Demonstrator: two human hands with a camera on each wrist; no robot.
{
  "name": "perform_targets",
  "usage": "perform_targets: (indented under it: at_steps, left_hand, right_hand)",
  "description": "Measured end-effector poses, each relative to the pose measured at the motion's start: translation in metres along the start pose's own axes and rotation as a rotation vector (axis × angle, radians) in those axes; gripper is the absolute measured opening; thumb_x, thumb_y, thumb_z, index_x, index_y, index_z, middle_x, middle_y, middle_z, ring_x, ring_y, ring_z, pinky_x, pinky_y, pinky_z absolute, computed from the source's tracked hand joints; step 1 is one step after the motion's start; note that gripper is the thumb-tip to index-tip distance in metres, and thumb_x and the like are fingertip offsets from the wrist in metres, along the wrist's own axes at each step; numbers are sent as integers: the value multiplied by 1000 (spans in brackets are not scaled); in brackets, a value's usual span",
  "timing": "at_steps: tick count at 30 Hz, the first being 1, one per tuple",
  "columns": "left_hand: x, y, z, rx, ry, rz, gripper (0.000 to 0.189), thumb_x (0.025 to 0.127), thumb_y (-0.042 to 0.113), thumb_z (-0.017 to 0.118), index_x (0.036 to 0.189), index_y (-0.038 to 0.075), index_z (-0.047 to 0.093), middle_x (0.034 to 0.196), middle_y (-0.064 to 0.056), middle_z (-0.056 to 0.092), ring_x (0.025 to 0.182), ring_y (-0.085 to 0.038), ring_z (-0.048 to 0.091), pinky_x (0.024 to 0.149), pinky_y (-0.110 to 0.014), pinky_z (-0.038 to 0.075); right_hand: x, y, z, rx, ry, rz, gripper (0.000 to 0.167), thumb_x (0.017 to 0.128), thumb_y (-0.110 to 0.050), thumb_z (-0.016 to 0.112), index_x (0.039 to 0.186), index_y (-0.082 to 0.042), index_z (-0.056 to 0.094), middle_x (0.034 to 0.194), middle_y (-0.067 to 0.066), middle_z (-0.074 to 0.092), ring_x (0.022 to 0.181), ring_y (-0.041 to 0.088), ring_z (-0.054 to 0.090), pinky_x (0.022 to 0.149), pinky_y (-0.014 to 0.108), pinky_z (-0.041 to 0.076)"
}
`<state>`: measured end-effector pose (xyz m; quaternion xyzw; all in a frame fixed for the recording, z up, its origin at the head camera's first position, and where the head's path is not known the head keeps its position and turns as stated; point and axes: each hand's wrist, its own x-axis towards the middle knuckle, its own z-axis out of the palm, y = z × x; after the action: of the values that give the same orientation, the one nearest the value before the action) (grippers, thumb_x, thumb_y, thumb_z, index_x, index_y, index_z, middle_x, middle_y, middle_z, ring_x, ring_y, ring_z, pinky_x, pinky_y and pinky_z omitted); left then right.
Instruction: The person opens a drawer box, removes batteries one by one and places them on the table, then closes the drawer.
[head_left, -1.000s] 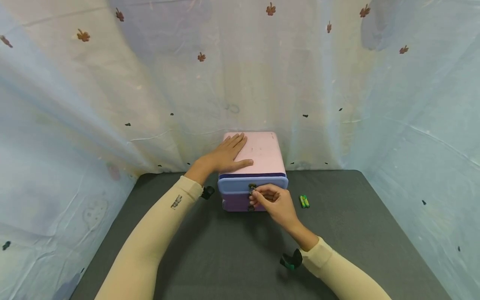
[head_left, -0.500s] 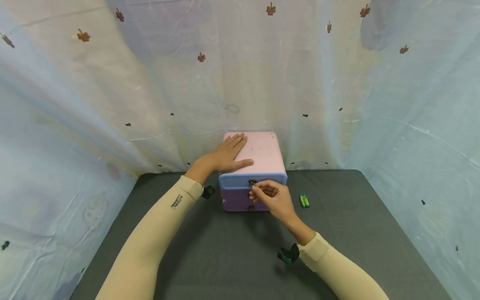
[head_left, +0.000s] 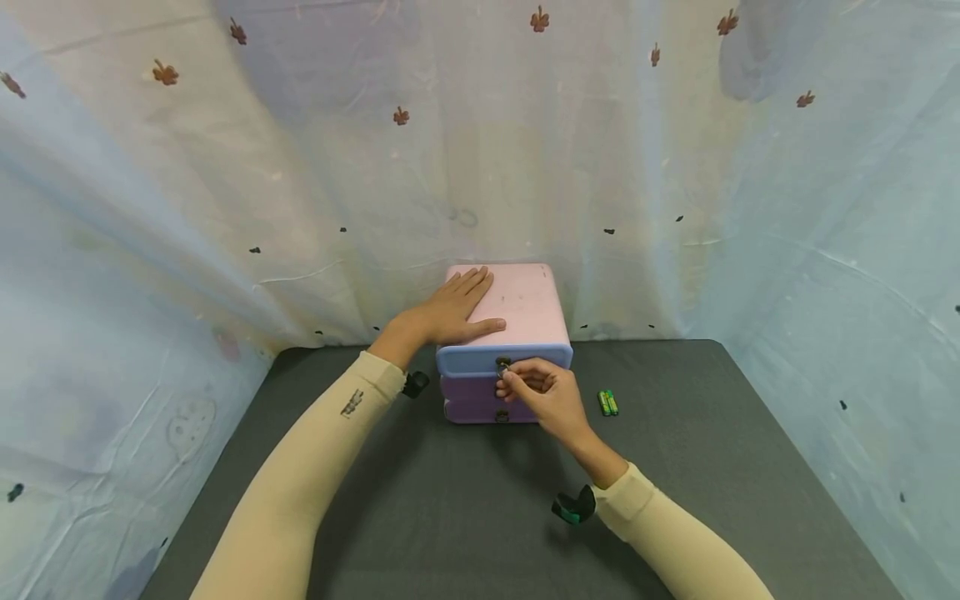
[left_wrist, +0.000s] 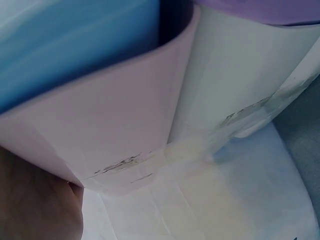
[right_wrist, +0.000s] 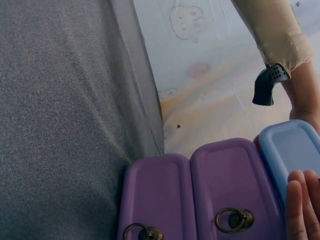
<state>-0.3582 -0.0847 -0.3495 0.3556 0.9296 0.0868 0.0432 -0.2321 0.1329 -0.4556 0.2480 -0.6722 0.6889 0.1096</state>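
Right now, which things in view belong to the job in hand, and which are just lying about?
In use:
Left hand, resting on the pink drawer box
Right hand, pinching the ring pull
Blue drawer

Apparently not in use:
Two purple drawers beneath
Two green batteries on the table

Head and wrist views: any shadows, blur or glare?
Head: soft shadows on the grey cloth tabletop. Left wrist: bare left hand sunk in shadow, light-blue drawer front looks soft. Right wrist: dim, yet rectangular purple drawer fronts show clear edges, no strong glare.
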Motion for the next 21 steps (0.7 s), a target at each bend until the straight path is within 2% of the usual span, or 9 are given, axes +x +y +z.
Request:
perform_targets:
  at_steps: [6, 21]
  left_hand:
    - [-1, 0, 0, -8, 4, 4, 99, 108, 69, 42, 173, 9, -1, 181, -9, -6, 167, -24, -9, 135, -43, -6]
    - [0, -1, 0, -24, 7, 16, 99, 108, 67, 44, 173, 7, 1, 181, -11, -4, 167, -26, -7, 135, -45, -6]
  right_hand:
    - [0, 3, 0, 12, 0, -17, 11, 103, 3, 69, 109, 10, 74, 97, 30, 77, 84, 29, 80, 73, 41, 68]
    - [2, 6, -2, 23, -4, -9, 11, 103, 3, 69, 109, 9, 75, 98, 30, 77, 84, 32, 80, 75, 41, 67]
